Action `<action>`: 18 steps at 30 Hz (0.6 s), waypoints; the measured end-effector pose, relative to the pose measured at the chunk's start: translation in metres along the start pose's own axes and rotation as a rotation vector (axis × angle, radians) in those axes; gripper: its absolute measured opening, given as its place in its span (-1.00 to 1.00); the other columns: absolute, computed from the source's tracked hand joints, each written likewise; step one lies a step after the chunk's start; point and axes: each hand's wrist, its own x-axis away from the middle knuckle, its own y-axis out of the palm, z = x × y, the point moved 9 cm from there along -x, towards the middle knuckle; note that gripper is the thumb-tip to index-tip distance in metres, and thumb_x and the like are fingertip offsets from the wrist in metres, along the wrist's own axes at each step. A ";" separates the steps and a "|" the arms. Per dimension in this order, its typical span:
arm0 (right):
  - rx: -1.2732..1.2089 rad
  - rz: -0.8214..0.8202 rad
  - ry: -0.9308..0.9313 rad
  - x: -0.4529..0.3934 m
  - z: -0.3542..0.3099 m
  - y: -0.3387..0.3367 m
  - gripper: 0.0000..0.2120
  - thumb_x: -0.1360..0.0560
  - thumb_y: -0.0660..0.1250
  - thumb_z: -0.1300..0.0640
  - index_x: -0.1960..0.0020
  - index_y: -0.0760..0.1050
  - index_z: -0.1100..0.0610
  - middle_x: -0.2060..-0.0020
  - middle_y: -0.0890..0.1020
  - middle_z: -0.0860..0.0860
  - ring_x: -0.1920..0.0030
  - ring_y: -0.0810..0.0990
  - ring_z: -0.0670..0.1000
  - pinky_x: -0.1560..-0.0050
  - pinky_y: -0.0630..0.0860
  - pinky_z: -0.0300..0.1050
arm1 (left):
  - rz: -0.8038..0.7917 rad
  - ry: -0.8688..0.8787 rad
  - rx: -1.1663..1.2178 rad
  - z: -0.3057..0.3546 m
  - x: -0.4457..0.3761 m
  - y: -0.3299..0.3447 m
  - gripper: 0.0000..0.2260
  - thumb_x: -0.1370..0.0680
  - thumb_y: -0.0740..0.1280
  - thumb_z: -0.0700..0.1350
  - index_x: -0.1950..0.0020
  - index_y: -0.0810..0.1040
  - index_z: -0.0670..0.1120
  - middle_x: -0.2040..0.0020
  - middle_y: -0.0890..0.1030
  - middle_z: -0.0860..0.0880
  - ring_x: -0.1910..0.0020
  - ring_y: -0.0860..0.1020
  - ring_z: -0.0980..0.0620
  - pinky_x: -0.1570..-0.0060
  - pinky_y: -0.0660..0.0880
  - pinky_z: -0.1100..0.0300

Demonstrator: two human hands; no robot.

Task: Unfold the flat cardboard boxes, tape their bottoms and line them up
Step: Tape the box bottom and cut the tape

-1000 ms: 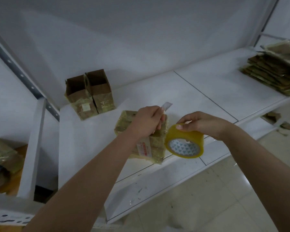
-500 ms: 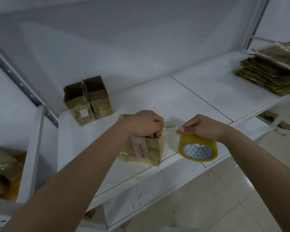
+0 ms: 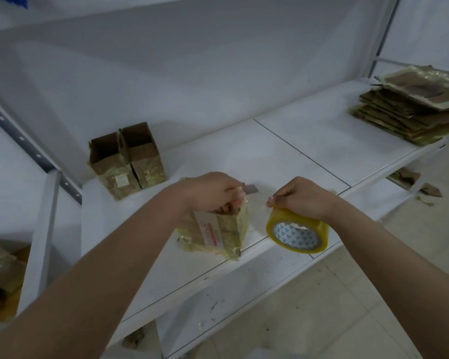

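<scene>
A small cardboard box (image 3: pixel 219 235) wrapped in yellowish tape, with a white label, stands at the front of the white shelf (image 3: pixel 283 156). My left hand (image 3: pixel 210 190) rests on top of it and grips a small cutter whose grey blade (image 3: pixel 251 189) sticks out to the right. My right hand (image 3: pixel 305 198) holds the yellow tape roll (image 3: pixel 298 234) just right of the box, fingers pinching at the roll's top. Two unfolded boxes (image 3: pixel 126 161) stand side by side, open tops up, at the back left.
A stack of flat cardboard boxes (image 3: pixel 410 112) lies at the shelf's far right. A metal upright (image 3: pixel 40 244) rises at the left, with more taped cardboard (image 3: pixel 0 268) beyond it. Cardboard scraps (image 3: pixel 405 177) lie under the shelf on the right, and tiled floor is below.
My left hand lowered the blade from above the box to beside my right hand's fingertips. The tape roll moved right, away from the box.
</scene>
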 end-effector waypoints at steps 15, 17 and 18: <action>0.295 0.020 0.050 -0.020 0.023 0.016 -0.79 -0.53 0.30 -0.17 0.01 0.68 -0.16 0.15 0.60 -0.17 -0.03 0.57 -0.02 -0.15 0.52 0.03 | 0.516 -0.158 -0.179 0.016 -0.018 0.019 -0.66 -0.54 0.32 -0.06 -0.19 0.32 -0.21 -0.01 0.45 -0.11 -0.04 0.49 -0.10 0.22 0.29 0.15; 0.270 0.019 0.039 -0.022 0.023 0.016 -0.82 -0.53 0.30 -0.18 0.02 0.67 -0.20 0.12 0.61 -0.18 -0.04 0.57 -0.03 -0.14 0.51 0.01 | 0.474 -0.130 -0.152 0.012 -0.016 0.018 -0.69 -0.54 0.32 -0.09 -0.16 0.33 -0.22 0.07 0.39 -0.07 0.01 0.49 -0.09 0.27 0.27 0.18; 0.306 0.019 0.053 -0.022 0.027 0.016 -0.82 -0.53 0.30 -0.17 0.02 0.67 -0.20 0.08 0.63 -0.18 -0.05 0.58 -0.02 -0.13 0.49 -0.02 | 0.467 -0.120 -0.142 0.008 -0.014 0.016 -0.71 -0.54 0.32 -0.11 -0.15 0.33 -0.22 0.09 0.38 -0.06 0.03 0.50 -0.10 0.31 0.25 0.18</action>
